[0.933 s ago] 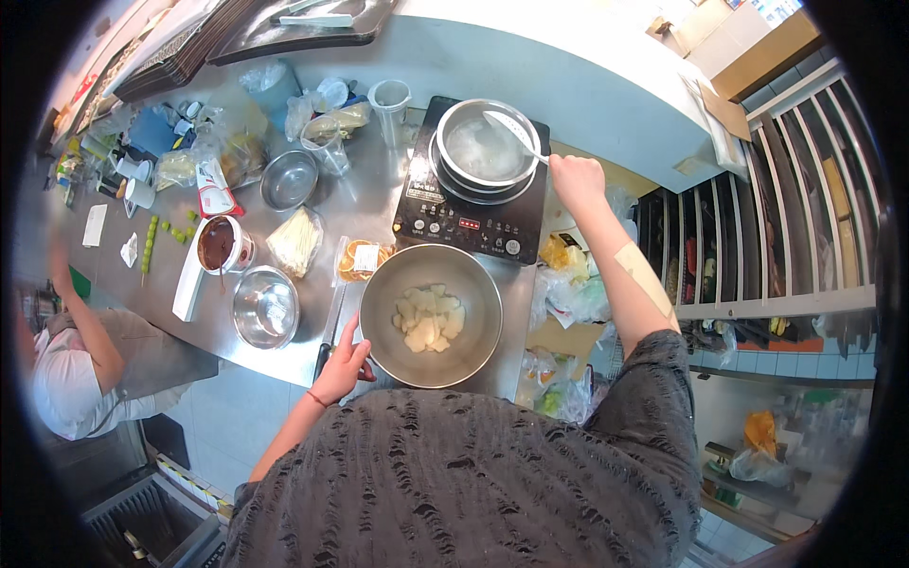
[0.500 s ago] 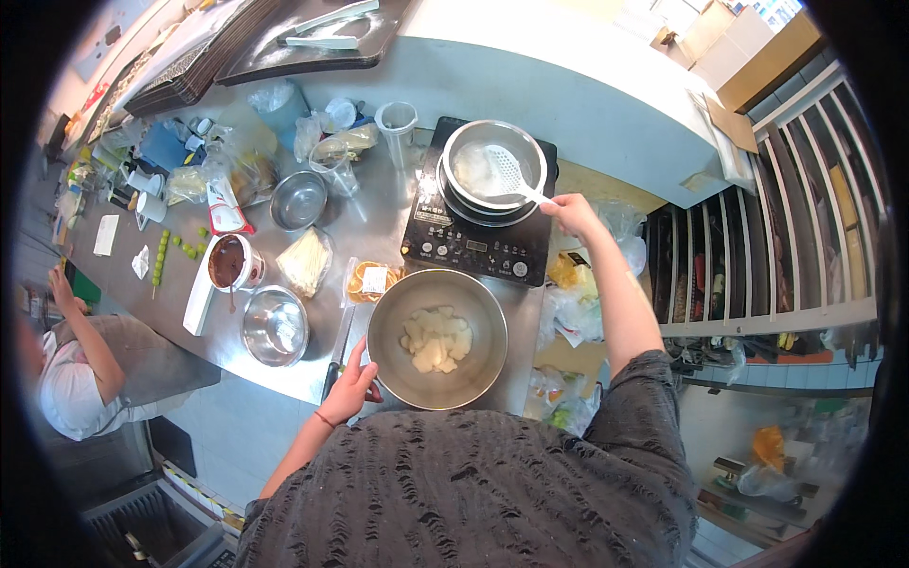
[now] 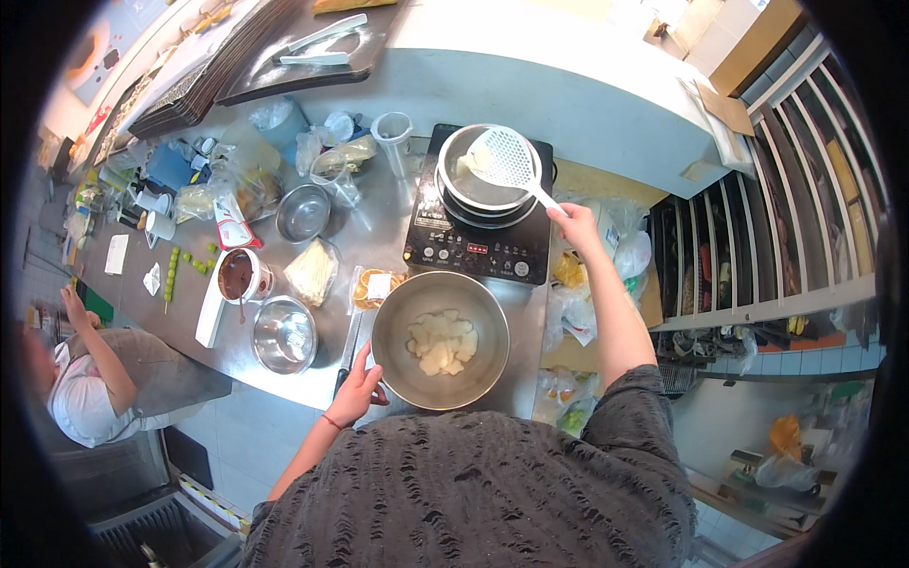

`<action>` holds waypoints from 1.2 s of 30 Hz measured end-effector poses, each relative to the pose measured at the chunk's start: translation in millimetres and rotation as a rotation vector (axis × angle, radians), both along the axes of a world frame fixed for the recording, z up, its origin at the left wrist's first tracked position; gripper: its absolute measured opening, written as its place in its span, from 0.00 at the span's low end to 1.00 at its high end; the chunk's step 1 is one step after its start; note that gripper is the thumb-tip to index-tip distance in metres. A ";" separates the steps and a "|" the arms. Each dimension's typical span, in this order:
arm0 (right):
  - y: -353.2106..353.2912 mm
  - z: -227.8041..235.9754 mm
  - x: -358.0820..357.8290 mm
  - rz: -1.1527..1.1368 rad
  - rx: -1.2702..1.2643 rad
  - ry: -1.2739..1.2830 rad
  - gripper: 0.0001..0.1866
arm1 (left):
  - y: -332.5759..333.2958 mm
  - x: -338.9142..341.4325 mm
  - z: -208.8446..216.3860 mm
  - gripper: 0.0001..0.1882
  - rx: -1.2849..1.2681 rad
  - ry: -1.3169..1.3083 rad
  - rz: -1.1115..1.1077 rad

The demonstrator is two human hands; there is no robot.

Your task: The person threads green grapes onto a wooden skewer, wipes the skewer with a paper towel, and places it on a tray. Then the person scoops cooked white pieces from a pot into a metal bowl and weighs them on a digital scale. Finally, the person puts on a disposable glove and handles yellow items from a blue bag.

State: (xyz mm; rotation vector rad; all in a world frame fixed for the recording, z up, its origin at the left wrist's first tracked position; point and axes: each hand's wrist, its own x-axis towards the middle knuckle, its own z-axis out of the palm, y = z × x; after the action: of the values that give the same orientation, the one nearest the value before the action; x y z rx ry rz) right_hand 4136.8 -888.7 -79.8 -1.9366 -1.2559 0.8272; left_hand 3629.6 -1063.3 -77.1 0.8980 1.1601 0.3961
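Note:
My right hand (image 3: 575,229) grips the handle of a white perforated skimmer (image 3: 505,158). Its holed head is over a metal pot (image 3: 445,182), which stands on a black induction cooker (image 3: 476,248). Pale pieces show at the left side of the skimmer head; whether they lie on it or in the pot is hard to tell. Close to my body is a large steel mixing bowl (image 3: 393,355) with pale, flat pieces (image 3: 442,343) in its bottom. My left hand (image 3: 355,393) holds the left rim of that bowl.
Left of the bowl are a packet of orange slices (image 3: 374,287), a smaller metal bowl (image 3: 284,336), a tub of brown paste (image 3: 244,276) and a bag of pale sticks (image 3: 312,271). A co-worker (image 3: 99,379) stands at far left. Tray racks (image 3: 757,227) rise at right.
My right hand has lifted the skimmer from inside the pot to a higher position above it. My left hand keeps its hold on the bowl. The whole view has shifted slightly.

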 end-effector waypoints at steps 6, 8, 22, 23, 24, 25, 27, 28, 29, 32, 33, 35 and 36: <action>-3.1 56.4 -2.9 0.112 0.055 -0.931 0.16 | -0.6 0.3 -0.9 0.34 0.007 -0.009 0.001; 0.8 68.1 -9.4 0.147 -0.009 -1.006 0.15 | -0.6 0.2 -0.8 0.34 0.008 -0.016 -0.004; 18.9 -28.9 -16.3 -0.006 -0.155 0.241 0.15 | -2.5 3.2 4.0 0.33 0.028 0.018 0.008; 12.0 -31.7 -15.5 -0.050 -0.161 0.302 0.14 | -2.5 3.0 3.7 0.33 0.031 0.003 0.012; 5.1 -34.4 -17.6 -0.058 -0.130 0.360 0.12 | -2.4 2.9 3.3 0.33 0.026 0.015 0.005; -2.1 -34.6 -17.8 -0.073 -0.111 0.386 0.12 | -2.3 2.6 2.7 0.33 0.025 0.013 0.004; -14.0 -31.8 -20.6 -0.099 -0.071 0.452 0.12 | -2.1 2.1 1.7 0.34 0.030 0.010 0.002; -18.4 -28.2 -22.3 -0.108 -0.050 0.461 0.12 | -2.1 1.9 1.2 0.34 0.035 0.008 0.002; -22.2 -23.0 -24.2 -0.114 -0.026 0.484 0.12 | -2.1 1.8 1.0 0.34 0.040 -0.002 0.006; -28.8 5.1 -27.4 -0.112 0.059 0.496 0.12 | -2.0 1.7 1.0 0.34 0.022 0.016 0.008; -30.3 18.8 -27.0 -0.154 0.056 0.478 0.12 | -2.1 1.7 1.4 0.34 0.020 0.014 0.011; -31.5 50.1 -25.0 -0.103 0.177 0.465 0.12 | -2.1 1.7 2.1 0.34 0.011 0.012 0.015; -31.1 66.1 -23.6 -0.103 0.206 0.457 0.12 | -2.2 1.8 2.5 0.34 0.008 0.018 0.011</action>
State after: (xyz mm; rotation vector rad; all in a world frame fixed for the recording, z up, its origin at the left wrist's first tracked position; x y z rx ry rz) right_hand 4113.2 -919.9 -13.8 -1.5230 -0.9183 0.9766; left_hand 3631.4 -1065.5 -74.6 0.9046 1.1811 0.4023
